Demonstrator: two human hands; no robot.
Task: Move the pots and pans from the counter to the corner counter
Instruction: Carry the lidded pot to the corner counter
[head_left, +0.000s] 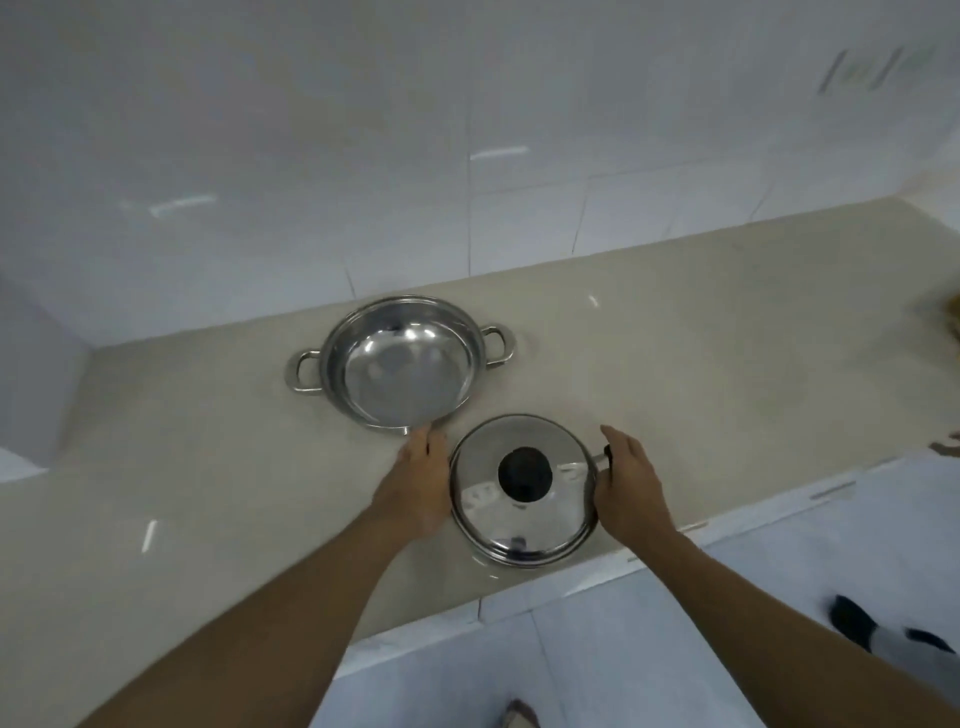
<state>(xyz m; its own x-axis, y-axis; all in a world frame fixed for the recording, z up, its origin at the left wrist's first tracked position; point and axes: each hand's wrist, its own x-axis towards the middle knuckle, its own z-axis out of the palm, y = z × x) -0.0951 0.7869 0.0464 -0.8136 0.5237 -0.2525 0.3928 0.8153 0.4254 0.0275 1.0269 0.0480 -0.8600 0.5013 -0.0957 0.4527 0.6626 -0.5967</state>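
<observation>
The lidded pot (524, 519) sits between the fingers, left hand (415, 480) flat against its side, right hand (631, 486) over its handle, grip unclear; a level two-handed lift seems next.

Glossy white tiled wall (467, 130) behind a beige countertop (727, 338), pale tiled floor (675, 649) below its front edge.

Beige counter (727, 322): open two-handled pan (400, 364), lidded pot (522, 525) just beside.
</observation>
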